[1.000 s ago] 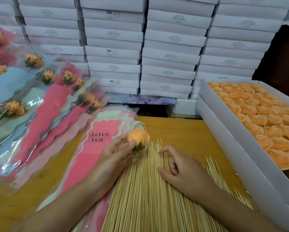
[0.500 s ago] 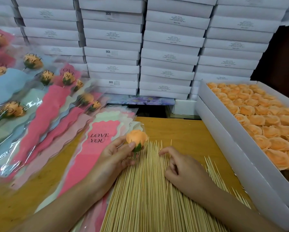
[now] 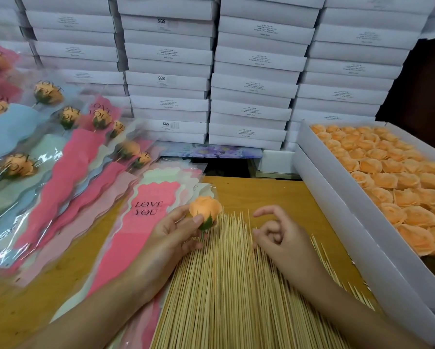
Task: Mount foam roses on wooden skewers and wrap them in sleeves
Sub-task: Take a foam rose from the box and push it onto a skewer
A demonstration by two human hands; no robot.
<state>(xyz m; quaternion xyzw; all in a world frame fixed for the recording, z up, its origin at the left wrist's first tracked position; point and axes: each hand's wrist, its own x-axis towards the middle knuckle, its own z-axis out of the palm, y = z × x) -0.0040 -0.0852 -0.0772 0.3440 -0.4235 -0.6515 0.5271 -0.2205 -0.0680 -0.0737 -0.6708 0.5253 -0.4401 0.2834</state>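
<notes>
Dozens of wooden skewers point away directly under the right hand, fingers curled, grip unclear, while the left hand pinches a foam rose alongside.

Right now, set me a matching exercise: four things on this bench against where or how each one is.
1 single rose
2 skewers
3 open box
4 pink sleeve

A full of orange roses
B pinched by left hand
C spread under right hand
D printed LOVE YOU

Pairs: 1-B, 2-C, 3-A, 4-D
</notes>
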